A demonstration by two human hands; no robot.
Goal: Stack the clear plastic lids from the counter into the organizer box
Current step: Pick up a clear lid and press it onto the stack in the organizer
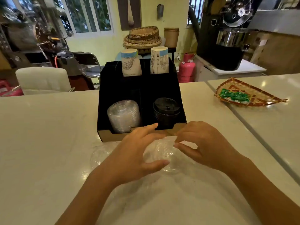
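Left hand [138, 153] and right hand [201, 143] both clasp a clear lid [160, 153] just above the pale glossy counter [40, 143]; right thumb and forefinger pinch its rim. More clear lids [100, 153] lie at 9 o'clock. Organizer box [103, 120] at 12 o'clock, touching the counter: clear lid stack [124, 116] front-left, black lids [166, 111] front-right, paper cups [130, 62] behind. Woven tray [250, 95] at 2 o'clock. Windows [86, 13] beyond.

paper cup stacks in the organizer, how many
2: one paper cup stack in the back left slot of the organizer box, the other paper cup stack in the back right slot. Both upside down; cups per stack hidden.
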